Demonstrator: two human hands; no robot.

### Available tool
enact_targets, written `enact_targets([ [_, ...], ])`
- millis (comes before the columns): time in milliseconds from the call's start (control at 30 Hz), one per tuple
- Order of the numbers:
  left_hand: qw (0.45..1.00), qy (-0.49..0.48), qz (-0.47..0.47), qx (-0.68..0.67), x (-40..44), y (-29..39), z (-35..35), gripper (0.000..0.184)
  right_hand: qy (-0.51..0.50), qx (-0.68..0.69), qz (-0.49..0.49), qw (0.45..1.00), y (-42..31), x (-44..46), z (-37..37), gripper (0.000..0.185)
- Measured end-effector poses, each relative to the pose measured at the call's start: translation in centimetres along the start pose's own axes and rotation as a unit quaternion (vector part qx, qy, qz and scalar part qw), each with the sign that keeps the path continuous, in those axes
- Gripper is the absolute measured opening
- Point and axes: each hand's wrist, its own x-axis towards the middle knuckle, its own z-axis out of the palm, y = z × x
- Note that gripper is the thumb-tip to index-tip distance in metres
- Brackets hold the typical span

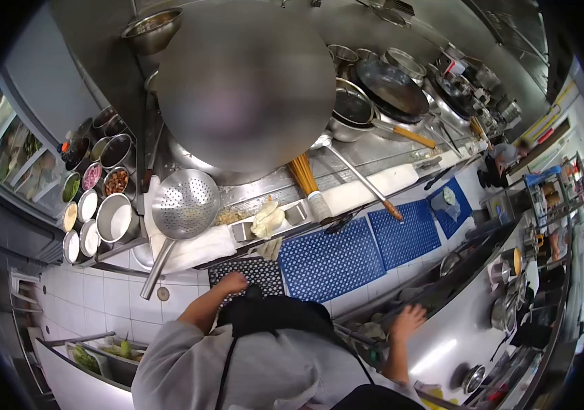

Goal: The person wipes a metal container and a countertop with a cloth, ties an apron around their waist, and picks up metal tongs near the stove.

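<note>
Perforated round steel skimmer point(186, 205) rests across a folded white towel point(200, 247) on the front edge of the steel stove range point(346, 164), its long metal handle jutting over the floor. Beside it, a crumpled pale yellow cloth point(268, 219) hangs at the edge. Of the hands, the left hand point(232, 281) is curled above a black perforated floor mat point(265, 273); whether it grips anything, I cannot tell. The right hand point(408, 321), fingers spread and holding nothing, is near a shiny steel table point(435, 355).
</note>
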Motion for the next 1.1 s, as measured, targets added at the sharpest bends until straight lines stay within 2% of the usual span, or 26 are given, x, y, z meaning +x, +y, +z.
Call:
enact_targets([
  [33, 0.996, 0.009, 0.016, 0.088, -1.6, -1.1, 1.0, 0.026, -0.161, 0.12, 0.014, 0.979, -1.9, 0.2, 1.0, 0.035],
  [67, 0.995, 0.001, -0.021, 0.095, -3.1, -3.0, 2.6, 0.026, -0.276, 0.201, -0.006, 0.94, -4.5, 0.9, -1.2, 0.035],
  [100, 0.993, -0.008, -0.06, 0.105, -4.2, -4.1, 3.7, 0.027, -0.288, 0.273, -0.148, 0.906, -6.6, -0.9, 6.0, 0.041],
  [133, 0.994, -0.027, -0.088, 0.062, -5.4, -4.0, 4.0, 0.027, -0.343, 0.361, -0.16, 0.852, -9.5, -0.4, 4.0, 0.05],
  [167, 0.992, -0.045, -0.118, 0.016, -7.5, -3.7, 4.3, 0.026, -0.43, 0.404, -0.172, 0.789, -12.5, 0.1, 2.6, 0.052],
  [200, 0.986, -0.061, -0.151, -0.035, -10.2, -2.5, 4.7, 0.026, -0.406, 0.461, -0.216, 0.759, -15.5, -1.0, 4.0, 0.047],
  [267, 0.952, -0.086, -0.255, -0.149, -15.4, 5.0, 1.7, 0.027, -0.461, 0.614, -0.229, 0.599, -19.9, -2.6, 6.9, 0.045],
  [300, 0.931, -0.112, -0.285, -0.199, -17.0, 5.5, 2.3, 0.028, -0.488, 0.616, -0.223, 0.577, -21.3, -2.9, 7.4, 0.043],
  [333, 0.884, -0.122, -0.375, -0.251, -18.6, 6.0, 3.2, 0.027, -0.517, 0.615, -0.218, 0.554, -22.7, -3.3, 7.7, 0.042],
  [367, 0.858, -0.138, -0.409, -0.279, -20.6, 5.8, 4.2, 0.027, -0.547, 0.611, -0.214, 0.53, -23.7, -3.8, 7.7, 0.041],
  [400, 0.83, -0.154, -0.44, -0.308, -23.0, 5.8, 5.2, 0.027, -0.529, 0.578, -0.272, 0.559, -23.9, -3.9, 7.5, 0.042],
  [467, 0.824, -0.216, -0.428, -0.303, -27.9, 7.5, 6.7, 0.032, -0.473, 0.519, -0.379, 0.604, -23.3, -3.1, 6.9, 0.043],
  [500, 0.823, -0.247, -0.416, -0.297, -30.0, 8.9, 6.7, 0.035, -0.365, 0.557, -0.456, 0.591, -22.5, -2.7, 6.5, 0.034],
  [567, 0.787, -0.271, -0.418, -0.364, -33.3, 13.2, 5.7, 0.038, -0.299, 0.569, -0.51, 0.573, -22.0, -2.0, 5.0, 0.034],
  [633, 0.757, -0.287, -0.389, -0.439, -35.8, 15.7, 6.0, 0.046, -0.336, 0.547, -0.506, 0.576, -21.8, -1.0, 3.8, 0.033],
  [733, 0.709, -0.291, -0.335, -0.549, -38.6, 15.7, 9.4, 0.046, -0.406, 0.509, -0.486, 0.584, -22.2, -1.1, 1.4, 0.032],
  [867, 0.676, -0.247, -0.263, -0.642, -42.0, 13.5, 17.2, 0.021, -0.46, 0.469, -0.47, 0.589, -23.0, -0.9, -2.3, 0.031],
  [933, 0.672, -0.17, -0.274, -0.667, -44.0, 15.8, 13.6, 0.02, -0.483, 0.45, -0.463, 0.592, -23.3, -0.9, -3.9, 0.03],
  [1000, 0.692, -0.063, -0.364, -0.62, -44.8, 17.2, 11.6, 0.023, -0.499, 0.434, -0.458, 0.594, -23.8, -1.0, -5.4, 0.029],
  [1100, 0.719, 0.016, -0.364, -0.592, -45.6, 16.0, 11.7, 0.028, -0.523, 0.408, -0.453, 0.595, -24.2, -1.3, -7.6, 0.028],
])
